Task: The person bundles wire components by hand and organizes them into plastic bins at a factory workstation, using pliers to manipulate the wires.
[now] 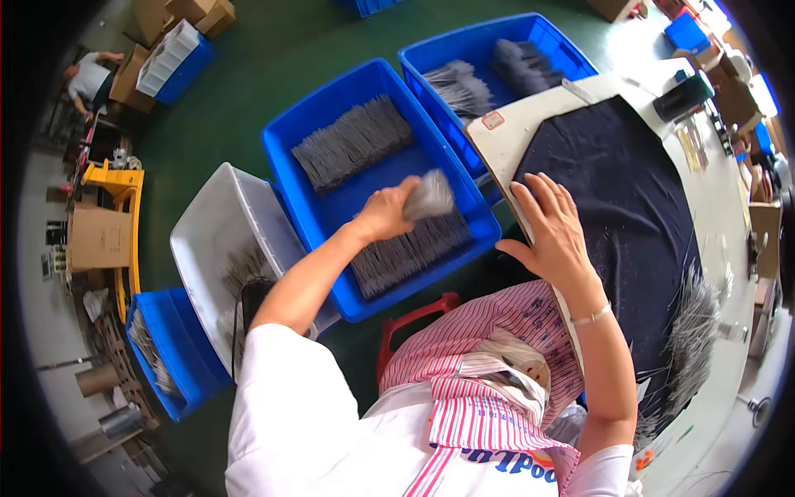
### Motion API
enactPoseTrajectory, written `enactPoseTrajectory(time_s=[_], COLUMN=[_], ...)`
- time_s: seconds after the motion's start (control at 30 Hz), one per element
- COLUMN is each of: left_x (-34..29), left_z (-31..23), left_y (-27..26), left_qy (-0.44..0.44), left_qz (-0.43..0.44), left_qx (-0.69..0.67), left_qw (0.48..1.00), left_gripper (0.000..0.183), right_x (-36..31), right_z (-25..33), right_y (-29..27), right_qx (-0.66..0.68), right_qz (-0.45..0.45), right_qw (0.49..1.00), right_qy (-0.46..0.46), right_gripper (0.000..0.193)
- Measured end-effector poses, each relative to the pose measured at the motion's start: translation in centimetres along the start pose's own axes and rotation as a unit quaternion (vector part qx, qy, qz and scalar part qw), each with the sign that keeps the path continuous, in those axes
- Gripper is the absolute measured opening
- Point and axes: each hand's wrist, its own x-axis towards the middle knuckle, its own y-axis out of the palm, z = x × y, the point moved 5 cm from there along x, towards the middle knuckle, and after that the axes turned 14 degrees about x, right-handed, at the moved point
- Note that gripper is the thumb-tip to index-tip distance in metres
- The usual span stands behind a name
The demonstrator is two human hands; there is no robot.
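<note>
Grey, wiry strands make up the bundle point(430, 196) in your left hand point(385, 214), its fingers closed around one end while the other end fans out past your knuckles. You hold it inside the outline of the large blue bin point(338, 207), above the inner end of the nearer row of strands point(418, 251); whether it touches that row, you cannot tell from here. The farther row point(352, 142) lies toward the opposite wall, and between the two rows a band of blue base gives you room to move.

Your right hand point(551, 236) is spread, thumb well away from the fingers, at the left edge of the white table point(498, 137). Its fingers reach over the border of the dark cloth point(613, 174); contact with it cannot be made out. The cloth's middle leaves you a broad open stretch, with a loose heap of strands point(694, 323) along its right edge.

Mind the rims: the second blue bin point(447, 54) sits close beyond the large one, partly under the table corner, and the white bin point(203, 207) stands just beside it on your left.
</note>
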Motion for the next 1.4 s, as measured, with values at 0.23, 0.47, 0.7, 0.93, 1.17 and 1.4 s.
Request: enactPoseTrajectory(time_s=[0.23, 0.47, 0.7, 0.93, 1.17, 1.4], left_x=[-2.5, -4.3, -8.2, -8.0, -9.5, -0.9], left_z=[6.3, 9.5, 14.2, 12.2, 17.2, 7.5], left_y=[13.0, 16.8, 21.3, 24.2, 25.4, 11.9], left_qy=[0.320, 0.438, 0.467, 0.314, 0.302, 0.047], left_qz=[0.177, 0.315, 0.309, 0.356, 0.378, -0.067], left_qx=[0.377, 0.406, 0.429, 0.533, 0.533, 0.179], left_qw=[0.851, 0.738, 0.709, 0.700, 0.694, 0.981], left_gripper=[0.025, 0.034, 0.052, 0.077, 0.060, 0.072], right_x=[0.0, 0.2, 0.6, 0.5, 0.9, -0.9], right_z=[-3.2, -3.3, -2.7, -2.8, -1.7, -3.3], right_y=[2.7, 3.0, 3.1, 2.3, 0.6, 2.5], right_qx=[-0.056, -0.057, -0.044, -0.068, -0.013, -0.050], right_qz=[0.015, 0.025, 0.024, 0.021, -0.072, -0.063], right_qw=[0.998, 0.997, 0.997, 0.996, 0.996, 0.996], right_qy=[0.033, 0.053, 0.050, 0.060, -0.045, -0.043], right_gripper=[0.083, 0.079, 0.080, 0.080, 0.059, 0.078])
